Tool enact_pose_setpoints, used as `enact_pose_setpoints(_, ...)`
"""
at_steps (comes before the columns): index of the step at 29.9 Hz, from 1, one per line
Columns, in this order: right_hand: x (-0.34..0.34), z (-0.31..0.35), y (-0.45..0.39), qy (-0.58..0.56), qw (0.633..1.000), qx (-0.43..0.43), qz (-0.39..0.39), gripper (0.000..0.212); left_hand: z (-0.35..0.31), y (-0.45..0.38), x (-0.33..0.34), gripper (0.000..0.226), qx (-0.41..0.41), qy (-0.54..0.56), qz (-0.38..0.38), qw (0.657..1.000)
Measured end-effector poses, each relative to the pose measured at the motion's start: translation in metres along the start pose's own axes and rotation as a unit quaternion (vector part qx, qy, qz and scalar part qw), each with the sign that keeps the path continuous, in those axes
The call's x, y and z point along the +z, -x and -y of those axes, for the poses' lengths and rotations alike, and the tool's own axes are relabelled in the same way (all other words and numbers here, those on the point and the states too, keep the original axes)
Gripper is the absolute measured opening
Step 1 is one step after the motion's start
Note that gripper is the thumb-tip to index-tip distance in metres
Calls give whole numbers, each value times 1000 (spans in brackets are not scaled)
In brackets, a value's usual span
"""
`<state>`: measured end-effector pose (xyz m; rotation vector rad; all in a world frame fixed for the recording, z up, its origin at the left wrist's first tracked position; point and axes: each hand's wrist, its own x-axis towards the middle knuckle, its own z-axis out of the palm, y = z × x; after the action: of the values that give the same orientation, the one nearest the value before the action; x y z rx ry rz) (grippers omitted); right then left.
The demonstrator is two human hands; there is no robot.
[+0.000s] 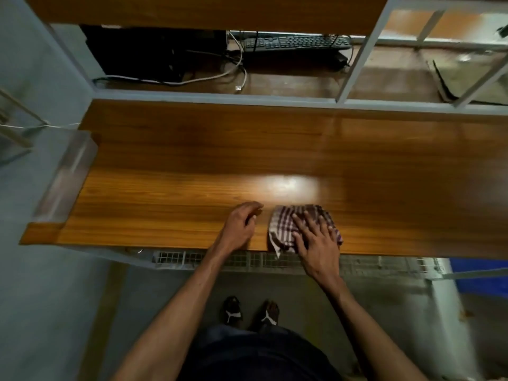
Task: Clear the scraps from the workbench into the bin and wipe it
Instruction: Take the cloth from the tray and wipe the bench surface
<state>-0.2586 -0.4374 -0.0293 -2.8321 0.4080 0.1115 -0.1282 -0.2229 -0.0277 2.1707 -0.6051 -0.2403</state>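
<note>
Your right hand lies flat with its fingers spread and straight, pressing down on a crumpled brown-and-white checked cloth without curling round it. The cloth sits on the near edge of the long polished wooden workbench, a corner of it hanging just over that edge. Just to the left of the cloth, your left hand rests on the wood with its fingers loosely curled; whether they hold anything you cannot tell from here. A bright patch of reflected light lies on the wood just beyond both hands. On the far side, behind a pale metal frame, a lower surface carries a black computer keyboard and a loose white cable.
</note>
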Motion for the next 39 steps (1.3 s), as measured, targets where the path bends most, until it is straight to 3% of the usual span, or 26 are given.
enact_pose_setpoints(3,7,34,-50,-24,999,47,-13,57,1,0,-9,41,2,-18,10,1000)
enact_pose_setpoints(6,18,78,-67,-39,999,-8,-3,59,2,-2,-18,39,-15,-38,-8,999)
enact_pose_setpoints(10,22,72,-26,-10,997,-78,15,54,29,7,-47,39,-50,-28,-20,998)
enact_pose_setpoints(15,20,74,-48,-16,999,26,-10,64,69,17,-92,40,-88,5,-26,996)
enact_pose_setpoints(19,28,138,-101,-27,998,63,-10,70,96,13,-124,34,-146,135,-69,978)
enact_pose_setpoints(24,69,259,-94,-16,1000,0,4,65,132,13,-165,27,-129,166,-81,974)
enact_pose_setpoints(29,82,289,-26,-16,997,-76,-11,50,153,20,-192,34,-91,138,-41,985)
enact_pose_setpoints(33,72,260,-12,-30,999,-8,-16,52,169,26,-202,34,-68,126,-10,990)
enact_pose_setpoints(39,56,238,-90,-28,992,125,3,64,172,25,-213,29,-117,199,-1,973)
